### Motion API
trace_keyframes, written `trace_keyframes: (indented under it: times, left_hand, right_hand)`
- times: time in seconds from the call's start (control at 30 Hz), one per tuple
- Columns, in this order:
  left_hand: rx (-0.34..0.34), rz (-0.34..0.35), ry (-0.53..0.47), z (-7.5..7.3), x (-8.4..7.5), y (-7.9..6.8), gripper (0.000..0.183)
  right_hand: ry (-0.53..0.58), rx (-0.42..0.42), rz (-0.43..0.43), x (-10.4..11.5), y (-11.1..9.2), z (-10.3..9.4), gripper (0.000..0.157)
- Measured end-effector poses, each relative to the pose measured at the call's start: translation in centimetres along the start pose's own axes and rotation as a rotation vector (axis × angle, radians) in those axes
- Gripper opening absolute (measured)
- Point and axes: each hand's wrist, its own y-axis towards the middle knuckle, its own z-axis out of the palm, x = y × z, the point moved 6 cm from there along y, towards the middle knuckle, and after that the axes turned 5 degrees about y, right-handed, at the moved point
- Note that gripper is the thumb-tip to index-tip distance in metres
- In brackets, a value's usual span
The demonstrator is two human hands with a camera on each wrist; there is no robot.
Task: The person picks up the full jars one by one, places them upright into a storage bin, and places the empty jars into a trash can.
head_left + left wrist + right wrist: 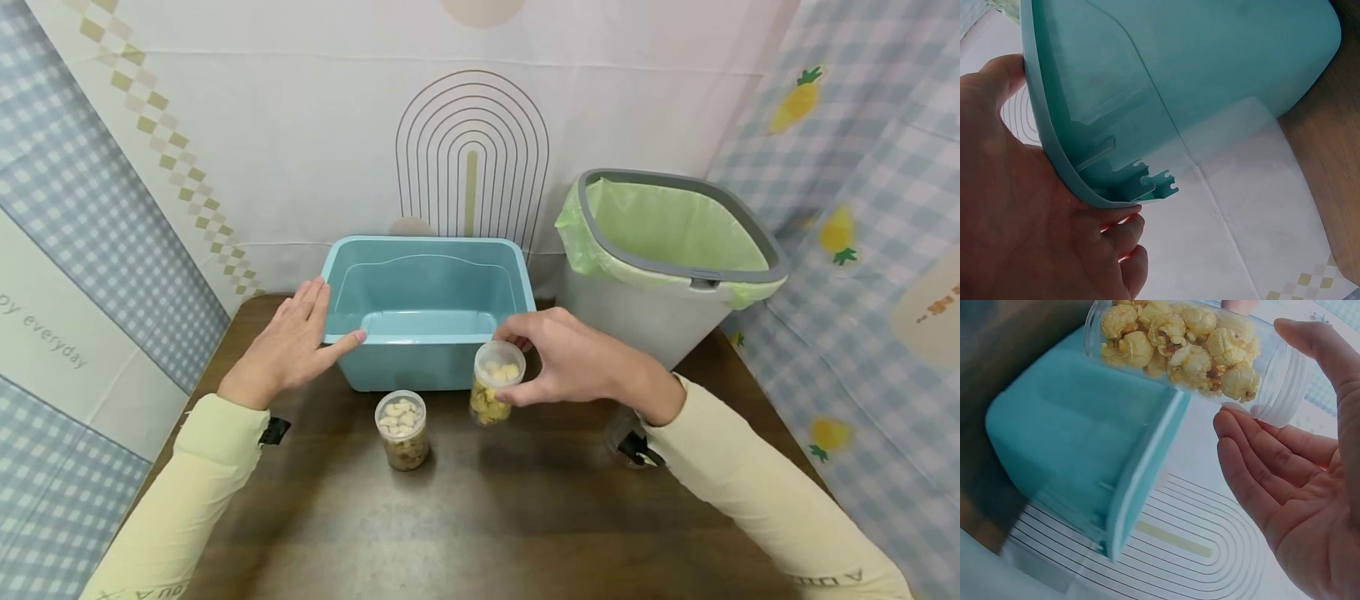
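My right hand pinches a clear jar of popcorn between thumb and fingers, near its translucent lid. The jar is upright in front of the right front corner of a teal plastic bin, and the popcorn shows through its side. My left hand rests at the bin's left rim, fingers extended along the outside and thumb at the front edge. Between the hands, nearer to me, a jar of cashews stands lidded on the table.
A tall grey trash can with a green liner stands behind my right arm. Another clear container is partly hidden under my right wrist. The brown wooden table meets a patterned cloth backdrop.
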Motion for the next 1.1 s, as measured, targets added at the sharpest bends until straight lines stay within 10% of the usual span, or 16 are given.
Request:
trace_keyframes:
  times: [1.1]
  left_hand:
    - [0.017, -0.006, 0.004, -0.1, 0.1, 0.2, 0.103]
  right_hand:
    - [-0.069, -0.052, 0.112, -1.5, 5.0, -7.7, 0.045]
